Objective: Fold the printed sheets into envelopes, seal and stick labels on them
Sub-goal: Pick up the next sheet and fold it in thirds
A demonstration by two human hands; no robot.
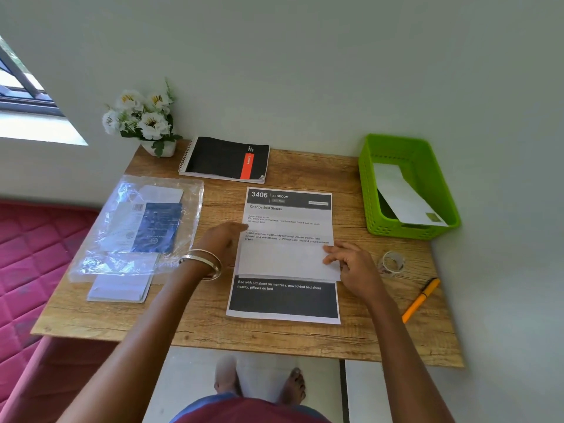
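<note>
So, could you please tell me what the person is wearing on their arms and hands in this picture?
Both forearms are bare, with no sleeves in view. The left hand has two thin metal bangles at the wrist, silvery to pale gold and plain. The right hand shows no bangle, watch or glove, and no rings can be made out on either hand.

Green perforated basket [427, 178], orange pen [420, 300], black notebook [224, 158] with red stripe, wood-grain table [305, 337], quilted magenta mattress [33, 248].
</note>
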